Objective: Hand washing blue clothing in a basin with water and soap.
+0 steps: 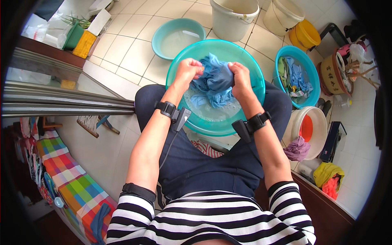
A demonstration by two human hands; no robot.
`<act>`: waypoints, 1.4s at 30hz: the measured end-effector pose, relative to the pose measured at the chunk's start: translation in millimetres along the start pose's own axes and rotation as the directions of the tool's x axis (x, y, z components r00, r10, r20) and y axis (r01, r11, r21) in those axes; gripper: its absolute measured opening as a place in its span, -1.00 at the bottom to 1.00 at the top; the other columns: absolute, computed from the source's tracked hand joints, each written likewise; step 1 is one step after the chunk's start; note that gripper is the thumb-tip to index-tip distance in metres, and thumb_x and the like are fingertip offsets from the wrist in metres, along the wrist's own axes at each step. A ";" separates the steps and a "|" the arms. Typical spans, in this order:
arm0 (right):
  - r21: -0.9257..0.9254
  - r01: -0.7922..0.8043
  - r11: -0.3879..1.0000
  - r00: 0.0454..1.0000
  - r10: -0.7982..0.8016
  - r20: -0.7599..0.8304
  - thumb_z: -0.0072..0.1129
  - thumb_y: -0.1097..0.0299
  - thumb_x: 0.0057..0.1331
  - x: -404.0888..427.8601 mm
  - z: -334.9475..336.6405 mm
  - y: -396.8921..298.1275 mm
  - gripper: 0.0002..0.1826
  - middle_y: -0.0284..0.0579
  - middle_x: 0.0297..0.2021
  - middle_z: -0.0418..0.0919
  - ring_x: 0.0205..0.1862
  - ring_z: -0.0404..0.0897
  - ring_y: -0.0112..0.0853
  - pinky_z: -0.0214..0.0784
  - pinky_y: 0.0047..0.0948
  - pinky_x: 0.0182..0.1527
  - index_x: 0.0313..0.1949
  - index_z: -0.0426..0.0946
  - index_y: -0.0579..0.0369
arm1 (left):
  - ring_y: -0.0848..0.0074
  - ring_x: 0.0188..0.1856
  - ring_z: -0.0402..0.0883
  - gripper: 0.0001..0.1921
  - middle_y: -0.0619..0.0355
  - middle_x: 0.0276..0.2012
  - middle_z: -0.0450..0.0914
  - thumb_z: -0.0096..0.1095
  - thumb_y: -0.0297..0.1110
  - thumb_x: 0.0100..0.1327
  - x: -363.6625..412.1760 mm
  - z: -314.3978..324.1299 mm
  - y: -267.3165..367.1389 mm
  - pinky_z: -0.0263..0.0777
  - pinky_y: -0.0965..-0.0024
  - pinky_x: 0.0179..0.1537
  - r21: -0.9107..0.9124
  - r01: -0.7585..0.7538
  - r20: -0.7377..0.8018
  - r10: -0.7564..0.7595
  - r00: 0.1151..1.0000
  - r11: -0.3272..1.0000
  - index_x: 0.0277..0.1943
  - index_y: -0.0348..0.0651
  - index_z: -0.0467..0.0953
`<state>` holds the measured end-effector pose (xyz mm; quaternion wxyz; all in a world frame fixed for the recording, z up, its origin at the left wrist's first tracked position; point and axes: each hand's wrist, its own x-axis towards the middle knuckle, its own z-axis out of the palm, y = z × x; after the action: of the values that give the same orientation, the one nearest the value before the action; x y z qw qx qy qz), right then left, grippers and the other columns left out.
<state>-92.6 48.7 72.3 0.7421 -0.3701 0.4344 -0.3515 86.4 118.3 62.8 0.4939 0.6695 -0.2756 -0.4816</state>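
A bunched, wet blue cloth (219,78) is raised over the turquoise plastic basin (190,122), its lower folds hanging into soapy water (211,111). My left hand (188,72) has its fingers curled at the cloth's left edge, seemingly pinching a fold. On the opposite side my right hand (241,80) grips the cloth between thumb and fingers. The basin sits between my spread knees, with suds floating around the cloth. Folds of the cloth hide part of the fingertips of both hands.
Beyond the basin stand a smaller teal basin (157,46) of cloudy water and a white bucket (228,26). To the right are a blue tub (278,79) of wet clothes and a tipped white bucket (318,144) with a purple cloth (297,149). Sliding-door frames (70,102) reach my left knee.
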 end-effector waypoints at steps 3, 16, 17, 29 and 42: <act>0.084 0.051 0.995 0.996 -0.057 0.067 0.09 0.40 0.23 -7.8 5.6 -31.1 -0.89 -0.31 -0.54 0.44 -0.49 0.42 -0.52 0.28 -0.54 -0.39 -0.45 0.45 0.10 | 0.46 -0.26 0.58 -0.70 0.09 -0.25 0.59 0.34 -0.41 0.03 3.5 3.9 -19.2 0.43 0.41 -0.24 0.258 0.110 0.021 -0.119 0.993 0.960 -0.15 -0.26 0.53; 0.033 0.269 0.963 0.962 -0.267 -0.060 0.23 0.38 0.14 -15.7 -7.3 -89.9 -0.85 -0.28 -0.55 0.46 -0.48 0.42 -0.55 0.28 -0.55 -0.40 -0.47 0.47 0.17 | 0.43 -0.25 0.45 -0.89 0.28 -0.40 0.50 0.22 -0.32 0.12 24.7 4.9 -45.9 0.34 0.35 -0.26 0.276 -0.134 0.193 0.081 0.978 0.952 -0.37 -0.12 0.48; -0.097 0.255 0.962 0.958 -0.264 -0.108 0.29 0.34 0.09 -1.1 -21.9 -77.0 -0.79 -0.29 -0.54 0.45 -0.45 0.41 -0.54 0.29 -0.55 -0.34 -0.42 0.48 0.20 | 0.43 -0.25 0.45 -0.89 0.28 -0.40 0.50 0.22 -0.32 0.12 21.0 3.9 -34.1 0.34 0.35 -0.26 0.279 -0.136 0.196 0.082 0.977 0.951 -0.37 -0.12 0.48; -0.907 0.254 0.335 0.967 -0.064 0.247 0.52 0.29 -0.33 3.8 -43.9 24.1 0.06 0.04 0.14 0.26 0.16 0.21 0.05 0.16 -0.10 0.19 0.25 0.20 -0.20 | 0.66 -0.40 0.44 -0.86 0.32 -0.47 0.45 0.12 -0.36 0.26 -45.0 5.1 106.5 0.37 0.51 -0.30 -0.534 -0.110 0.347 0.336 0.875 0.838 -0.41 -0.17 0.43; -0.282 -0.124 0.951 0.936 0.207 0.285 0.06 0.25 0.25 -31.8 -30.1 5.0 -0.68 -0.24 -0.27 0.54 -0.30 0.46 -0.49 0.35 -0.45 -0.25 -0.09 0.51 0.18 | 0.59 -0.28 0.51 -0.88 0.25 -0.35 0.54 0.16 -0.34 0.24 -67.5 12.0 157.6 0.37 0.46 -0.15 -0.709 -0.233 0.159 0.473 0.866 0.666 -0.28 -0.19 0.50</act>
<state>-130.8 70.6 69.8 0.7735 -0.4764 0.3842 -0.1648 66.3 113.8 233.5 0.7316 0.2887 -0.2890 -0.5458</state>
